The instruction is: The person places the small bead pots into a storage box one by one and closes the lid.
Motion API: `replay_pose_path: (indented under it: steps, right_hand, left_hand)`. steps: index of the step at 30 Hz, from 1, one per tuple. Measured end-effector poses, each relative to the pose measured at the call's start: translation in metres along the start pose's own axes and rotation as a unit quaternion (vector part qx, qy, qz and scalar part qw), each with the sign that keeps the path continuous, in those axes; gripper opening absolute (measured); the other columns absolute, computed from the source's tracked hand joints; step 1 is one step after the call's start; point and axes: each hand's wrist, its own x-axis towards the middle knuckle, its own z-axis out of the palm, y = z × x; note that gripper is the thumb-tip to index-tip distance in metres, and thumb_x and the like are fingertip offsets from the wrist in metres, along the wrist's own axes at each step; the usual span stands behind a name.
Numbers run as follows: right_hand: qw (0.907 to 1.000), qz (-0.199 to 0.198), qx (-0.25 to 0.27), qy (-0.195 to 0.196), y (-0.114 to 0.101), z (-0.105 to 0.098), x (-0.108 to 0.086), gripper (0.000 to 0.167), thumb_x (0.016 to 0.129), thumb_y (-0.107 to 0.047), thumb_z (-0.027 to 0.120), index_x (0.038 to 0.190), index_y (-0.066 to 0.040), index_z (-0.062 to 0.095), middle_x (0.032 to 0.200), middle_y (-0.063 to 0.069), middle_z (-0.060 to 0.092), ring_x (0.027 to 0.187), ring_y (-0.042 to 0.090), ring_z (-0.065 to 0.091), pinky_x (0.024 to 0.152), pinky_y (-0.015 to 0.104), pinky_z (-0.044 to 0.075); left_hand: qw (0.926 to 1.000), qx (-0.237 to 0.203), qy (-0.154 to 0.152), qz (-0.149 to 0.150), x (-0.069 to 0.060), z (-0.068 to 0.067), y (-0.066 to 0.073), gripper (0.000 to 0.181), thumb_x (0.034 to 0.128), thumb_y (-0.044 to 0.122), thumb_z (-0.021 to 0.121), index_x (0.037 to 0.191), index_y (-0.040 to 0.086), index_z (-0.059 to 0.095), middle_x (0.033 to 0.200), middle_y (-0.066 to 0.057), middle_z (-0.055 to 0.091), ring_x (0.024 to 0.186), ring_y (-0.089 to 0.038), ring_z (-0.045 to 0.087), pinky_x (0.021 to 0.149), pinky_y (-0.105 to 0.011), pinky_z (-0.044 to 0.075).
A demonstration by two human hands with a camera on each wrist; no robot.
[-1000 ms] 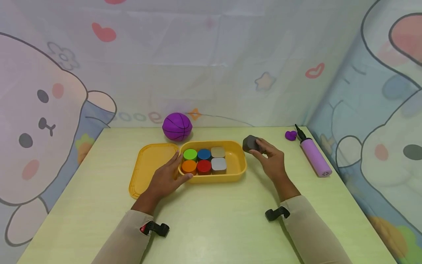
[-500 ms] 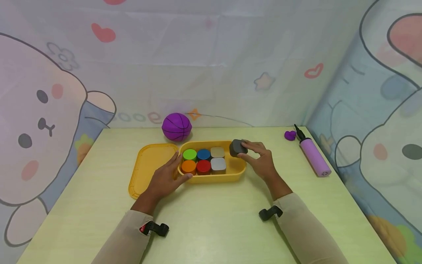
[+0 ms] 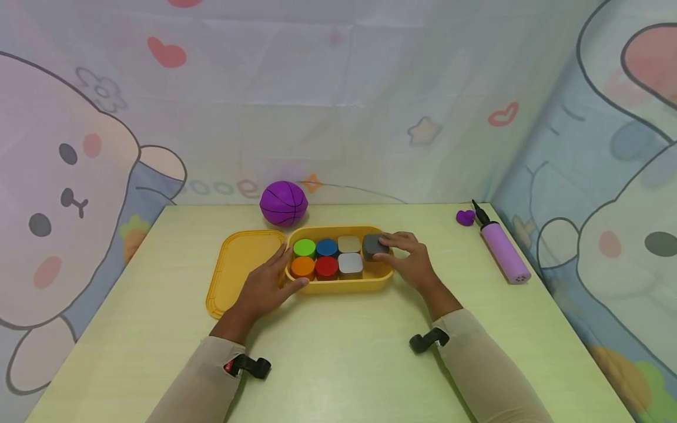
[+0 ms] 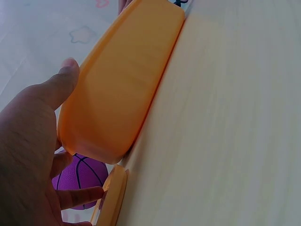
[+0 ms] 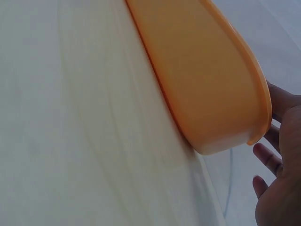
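Observation:
My right hand (image 3: 415, 262) pinches a dark grey block with rounded corners (image 3: 374, 247) between fingers and thumb. The block sits in the back right part of a yellow plastic container (image 3: 338, 286), tilted slightly, beside a beige block (image 3: 349, 244) and a white block (image 3: 351, 264). Round pieces in green (image 3: 304, 248), blue (image 3: 327, 247), orange (image 3: 303, 267) and red (image 3: 326, 268) fill the left part. My left hand (image 3: 264, 288) holds the container's left end, thumb at the front rim. In the right wrist view the grey block is hidden behind the container wall (image 5: 202, 84).
A yellow lid (image 3: 240, 270) lies left of the container, partly under my left hand. Behind stands a purple ball (image 3: 284, 203) with black lines. At the table's right side are a lilac hand pump (image 3: 505, 252) and a small purple heart-shaped thing (image 3: 465, 218).
The right hand has carried the grey block leftward from beside the container and lowered it into the right part. The left hand stays at the left end.

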Motion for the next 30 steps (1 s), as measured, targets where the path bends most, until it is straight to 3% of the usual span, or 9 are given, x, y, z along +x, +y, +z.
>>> replay_pose_path:
  steps: [13, 17, 20, 30]
  right_hand:
    - [0.9971, 0.002, -0.073, -0.022, -0.002, 0.002, 0.000, 0.048, 0.086, -0.013, 0.094, 0.131, -0.005, 0.080, 0.145, 0.017, 0.073, 0.139, 0.037, 0.054, 0.119, 0.064, 0.047]
    - [0.9919, 0.010, -0.122, -0.034, -0.008, 0.002, 0.000, 0.049, 0.086, -0.020, 0.094, 0.131, -0.007, 0.081, 0.146, 0.018, 0.072, 0.140, 0.039, 0.052, 0.122, 0.066, 0.033]
    - [0.9870, 0.018, -0.154, -0.043, -0.011, 0.001, 0.001, 0.048, 0.087, -0.024, 0.094, 0.131, -0.010, 0.081, 0.146, 0.017, 0.071, 0.140, 0.038, 0.051, 0.116, 0.066, 0.027]
    - [0.9782, 0.023, -0.198, -0.059, -0.014, 0.003, 0.001, 0.047, 0.088, -0.028, 0.093, 0.131, -0.012, 0.081, 0.145, 0.015, 0.072, 0.138, 0.038, 0.051, 0.111, 0.065, 0.026]
  left_hand:
    - [1.0000, -0.001, 0.003, -0.001, -0.001, 0.000, 0.001, 0.092, 0.1029, 0.060, 0.068, 0.172, 0.011, 0.033, 0.182, -0.010, 0.027, 0.160, -0.043, 0.043, 0.124, -0.064, 0.045]
    - [1.0000, 0.000, 0.001, -0.002, 0.000, -0.001, 0.001, 0.092, 0.1025, 0.061, 0.068, 0.172, 0.011, 0.033, 0.182, -0.009, 0.027, 0.160, -0.043, 0.043, 0.123, -0.064, 0.045]
    - [1.0000, -0.002, -0.004, -0.005, 0.000, -0.001, 0.002, 0.093, 0.1021, 0.061, 0.068, 0.173, 0.012, 0.032, 0.182, -0.008, 0.026, 0.160, -0.042, 0.043, 0.124, -0.064, 0.045]
    - [1.0000, -0.003, -0.004, -0.007, 0.000, -0.001, 0.001, 0.093, 0.1020, 0.061, 0.068, 0.173, 0.013, 0.032, 0.183, -0.008, 0.026, 0.161, -0.042, 0.041, 0.125, -0.064, 0.043]
